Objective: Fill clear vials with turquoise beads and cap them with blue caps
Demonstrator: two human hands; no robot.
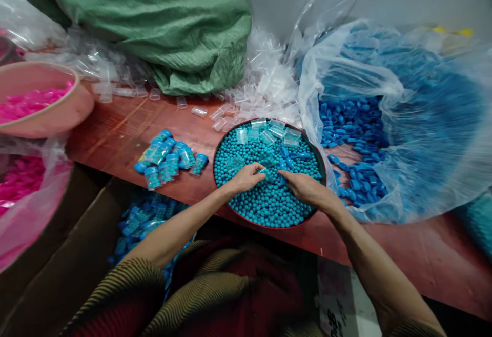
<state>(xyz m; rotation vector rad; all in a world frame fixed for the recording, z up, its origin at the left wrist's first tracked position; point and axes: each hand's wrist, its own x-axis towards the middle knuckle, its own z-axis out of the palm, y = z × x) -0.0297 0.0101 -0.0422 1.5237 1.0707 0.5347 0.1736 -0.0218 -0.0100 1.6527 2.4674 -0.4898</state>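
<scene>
A round tray (269, 209) full of small teal balls stands on the red-brown table (184, 116). Clear plastic containers (277, 127) and a few blue caps (286, 157) lie on the balls. Over the tray's middle, my left hand (249, 177) pinches a small clear container, mostly hidden by the fingers. My right hand (302, 185) is just to its right, fingers pressed together near the blue caps; what they hold, if anything, is hidden. Filled containers with blue caps (167, 157) form a pile left of the tray.
A green sack (165, 24) stands behind, beside heaped clear containers (265, 83). At right, a plastic bag (423, 173) holds blue caps. A pink basin (46, 116) sits at left, above a box (57, 244). More filled containers (142, 219) lie below the table edge.
</scene>
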